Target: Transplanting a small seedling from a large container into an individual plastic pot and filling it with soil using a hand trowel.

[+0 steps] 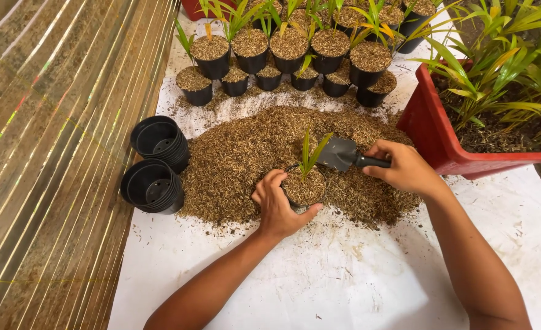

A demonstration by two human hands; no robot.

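My left hand (277,208) wraps around a small black pot (304,188) filled with brown husk mix, with a green seedling (309,154) standing upright in it. The pot sits at the front edge of a big heap of husk mix (240,159) on a white sheet (343,275). My right hand (405,168) grips the black handle of a small dark trowel (339,153), whose blade hovers just right of the seedling, above the pot.
Two stacks of empty black pots (155,165) lie on their sides at the left, beside a slatted bamboo surface (50,153). Several filled pots with seedlings (288,55) stand in rows at the back. A red tub of young plants (441,140) sits at the right.
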